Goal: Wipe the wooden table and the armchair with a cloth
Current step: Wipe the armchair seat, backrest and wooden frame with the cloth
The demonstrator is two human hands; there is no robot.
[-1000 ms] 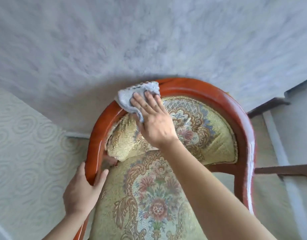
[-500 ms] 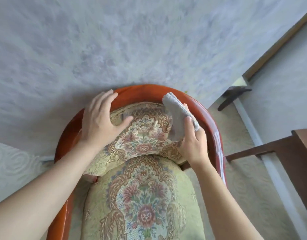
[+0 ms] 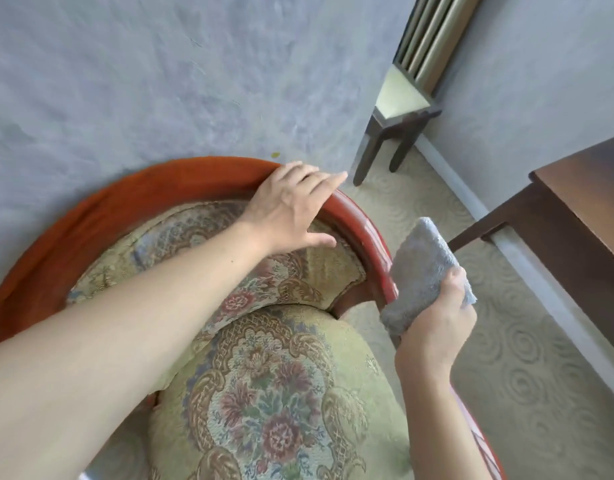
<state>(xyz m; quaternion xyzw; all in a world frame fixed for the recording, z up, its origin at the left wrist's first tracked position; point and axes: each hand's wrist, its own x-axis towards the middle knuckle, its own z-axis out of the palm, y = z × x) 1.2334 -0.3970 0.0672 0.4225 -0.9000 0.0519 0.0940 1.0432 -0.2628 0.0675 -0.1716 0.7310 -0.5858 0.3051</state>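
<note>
The armchair has a curved red-brown wooden rim [image 3: 91, 209] and floral gold upholstery. My left hand [image 3: 291, 206] lies over the top of the rim at its back right, fingers spread, holding nothing. My right hand [image 3: 437, 323] grips a folded grey cloth [image 3: 420, 268] pressed against the outside of the chair's right arm rail [image 3: 378, 244]. The dark wooden table [image 3: 582, 202] shows one corner at the right edge of the view.
A grey textured wall rises behind the chair. A small dark stool [image 3: 399, 116] with a pale seat stands in the corner by a ribbed radiator. Beige swirl-patterned carpet [image 3: 523, 358] lies between the chair and the table. A white baseboard runs along the right wall.
My left hand slid right along the chair back onto the rim's right side. My right hand moved the cloth from the inner backrest down to the outside of the right arm rail.
</note>
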